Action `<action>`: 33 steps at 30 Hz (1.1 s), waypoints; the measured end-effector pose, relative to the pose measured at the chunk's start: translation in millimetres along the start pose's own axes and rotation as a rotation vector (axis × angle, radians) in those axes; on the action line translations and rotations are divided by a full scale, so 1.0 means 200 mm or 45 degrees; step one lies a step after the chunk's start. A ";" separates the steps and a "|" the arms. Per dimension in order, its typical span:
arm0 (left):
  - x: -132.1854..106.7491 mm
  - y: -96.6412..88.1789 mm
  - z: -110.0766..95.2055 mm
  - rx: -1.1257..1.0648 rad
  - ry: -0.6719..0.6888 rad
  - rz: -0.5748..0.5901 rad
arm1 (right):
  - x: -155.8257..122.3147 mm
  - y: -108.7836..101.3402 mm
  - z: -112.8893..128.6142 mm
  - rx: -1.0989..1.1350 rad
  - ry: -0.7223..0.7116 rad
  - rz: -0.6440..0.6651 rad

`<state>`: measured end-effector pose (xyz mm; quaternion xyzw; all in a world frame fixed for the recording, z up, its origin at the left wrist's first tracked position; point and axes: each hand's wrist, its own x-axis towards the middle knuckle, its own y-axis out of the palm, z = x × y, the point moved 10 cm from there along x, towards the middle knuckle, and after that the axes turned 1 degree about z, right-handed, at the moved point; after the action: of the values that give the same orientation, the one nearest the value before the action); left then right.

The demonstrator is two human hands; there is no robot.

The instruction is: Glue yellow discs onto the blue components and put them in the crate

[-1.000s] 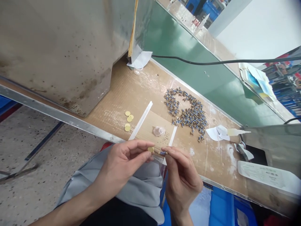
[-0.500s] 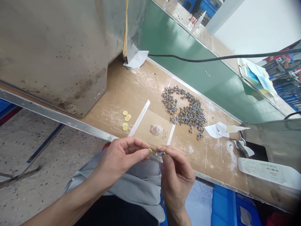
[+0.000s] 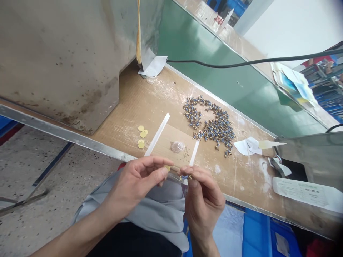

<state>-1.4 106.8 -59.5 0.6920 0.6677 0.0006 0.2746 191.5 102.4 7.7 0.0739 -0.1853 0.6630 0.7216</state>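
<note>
Between the thumb and fingers of my left hand [image 3: 142,178] is a small round yellow disc [image 3: 167,167], mostly covered by the fingertips. My right hand [image 3: 205,200] pinches a small blue and gold metal piece [image 3: 184,177], which points toward the left hand. A gap separates the disc from the piece. Both hands are held over the bench's front edge. Several like yellow discs [image 3: 141,143] lie on the cardboard top to the left. Farther back lies a large heap of the blue and gold pieces [image 3: 218,125].
A clear plastic dish [image 3: 177,146] sits on the cardboard [image 3: 160,103] between white tape strips [image 3: 158,134]. To the right are a pale nozzle bottle [image 3: 270,144] on white paper and a white labelled bottle [image 3: 305,192]. A stained metal box [image 3: 66,64] stands at left.
My hands have drawn slightly apart, the left with its disc shifting left and the right with its piece shifting right. The camera view has moved a little.
</note>
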 end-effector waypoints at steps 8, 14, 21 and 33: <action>-0.07 0.06 -0.05 0.307 0.149 0.075 | -0.01 0.00 0.06 -0.120 -0.044 -0.018; -0.07 0.06 -0.03 0.210 0.066 0.057 | -0.02 0.00 0.06 -0.122 -0.032 -0.026; -0.08 0.09 0.00 0.052 -0.023 0.149 | -0.03 0.00 0.10 -0.230 -0.092 -0.026; -0.15 0.14 -0.20 0.585 0.498 0.146 | -0.04 0.00 0.13 -0.333 -0.184 0.001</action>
<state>6.1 95.3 -3.4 0.7592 0.6505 -0.0016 -0.0234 186.9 85.3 28.4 0.0267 -0.3217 0.6263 0.7096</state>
